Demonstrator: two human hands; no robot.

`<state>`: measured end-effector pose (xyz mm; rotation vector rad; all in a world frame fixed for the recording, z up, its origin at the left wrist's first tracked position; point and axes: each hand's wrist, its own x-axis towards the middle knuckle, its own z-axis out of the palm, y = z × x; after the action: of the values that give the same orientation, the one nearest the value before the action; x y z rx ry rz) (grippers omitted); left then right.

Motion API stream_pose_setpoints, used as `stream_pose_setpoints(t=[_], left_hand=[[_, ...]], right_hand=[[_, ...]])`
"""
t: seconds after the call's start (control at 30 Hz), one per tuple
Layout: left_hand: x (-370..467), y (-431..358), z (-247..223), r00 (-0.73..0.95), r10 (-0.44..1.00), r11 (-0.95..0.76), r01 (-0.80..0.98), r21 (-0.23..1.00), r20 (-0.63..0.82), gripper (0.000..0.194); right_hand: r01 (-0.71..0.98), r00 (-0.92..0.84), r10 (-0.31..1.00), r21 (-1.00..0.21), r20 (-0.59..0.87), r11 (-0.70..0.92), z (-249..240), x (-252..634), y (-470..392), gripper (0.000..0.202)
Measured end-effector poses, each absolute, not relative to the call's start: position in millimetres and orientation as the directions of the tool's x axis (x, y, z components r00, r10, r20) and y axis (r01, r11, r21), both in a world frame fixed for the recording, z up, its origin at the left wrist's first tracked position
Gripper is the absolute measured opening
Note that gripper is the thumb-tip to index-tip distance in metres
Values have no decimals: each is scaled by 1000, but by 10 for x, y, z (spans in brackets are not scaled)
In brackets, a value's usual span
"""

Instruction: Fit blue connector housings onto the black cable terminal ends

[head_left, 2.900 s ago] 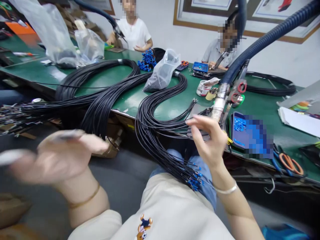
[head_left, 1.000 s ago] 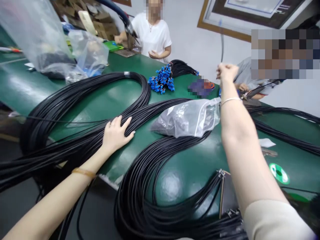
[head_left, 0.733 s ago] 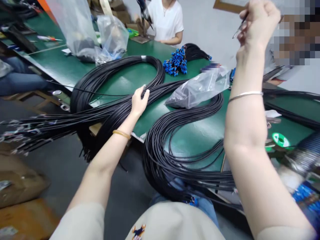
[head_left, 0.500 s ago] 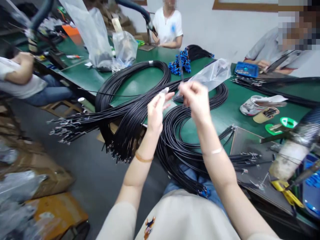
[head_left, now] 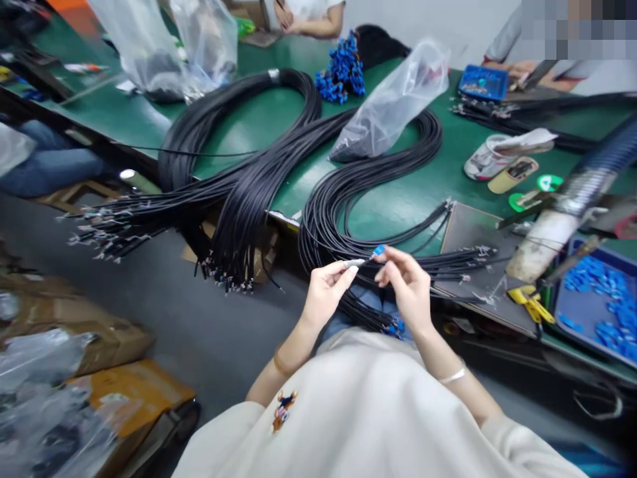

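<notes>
Here at centre left, our black cable bundles [head_left: 251, 179] cross the green table [head_left: 279, 192]. Lower centre, our left hand [head_left: 322, 292] pinches a short lead [head_left: 369, 258] running to a blue connector [head_left: 379, 250]. Just right, apart from it, our right hand [head_left: 412, 285] curls, fingertips at the connector; we can't tell if they're gripping. A blue-filled tray [head_left: 580, 318] sits lower right.

Our surface [head_left: 393, 206] is green and the cables [head_left: 283, 159] across it are black. We see a bright blue connector [head_left: 379, 250], a purplish-grey tray [head_left: 577, 315], yellow cutters [head_left: 531, 304] and our plain cream shirt [head_left: 368, 411] with a brown, navy and white bear motif [head_left: 283, 410].
</notes>
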<state>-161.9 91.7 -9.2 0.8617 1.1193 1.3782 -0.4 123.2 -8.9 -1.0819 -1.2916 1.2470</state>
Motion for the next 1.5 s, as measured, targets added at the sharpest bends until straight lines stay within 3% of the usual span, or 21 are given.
stream_pose_setpoints(t=[0.1, 0.37, 0.73, 0.83, 1.03, 1.5], left_hand=[[-1549, 872, -86, -97, 994, 39, -173, 984, -56, 27], [-1495, 830, -22, -55, 995, -76, 86, 993, 81, 20], [-1466, 843, 5, -103, 995, -13, 4, 1000, 14, 15], [-1462, 839, -24, -42, 997, 56, -36, 998, -57, 22], [-1435, 840, -24, 57, 989, 139, -74, 988, -135, 35], [-1381, 851, -50, 92, 973, 221, -139, 965, -210, 37]], right_hand=[[-57, -48, 991, -991, 122, 119, -28, 50, 1302, 34], [-109, -114, 990, -991, 84, 71, -63, 121, 1244, 23], [-96, -112, 991, -993, 79, 68, -118, 193, 1300, 25], [-90, -97, 993, -994, 73, 65, -94, 202, 1308, 21], [-47, -103, 995, -999, -8, -13, -51, 236, 1338, 36], [-87, -119, 989, -991, -89, -99, -90, 271, 1379, 39]])
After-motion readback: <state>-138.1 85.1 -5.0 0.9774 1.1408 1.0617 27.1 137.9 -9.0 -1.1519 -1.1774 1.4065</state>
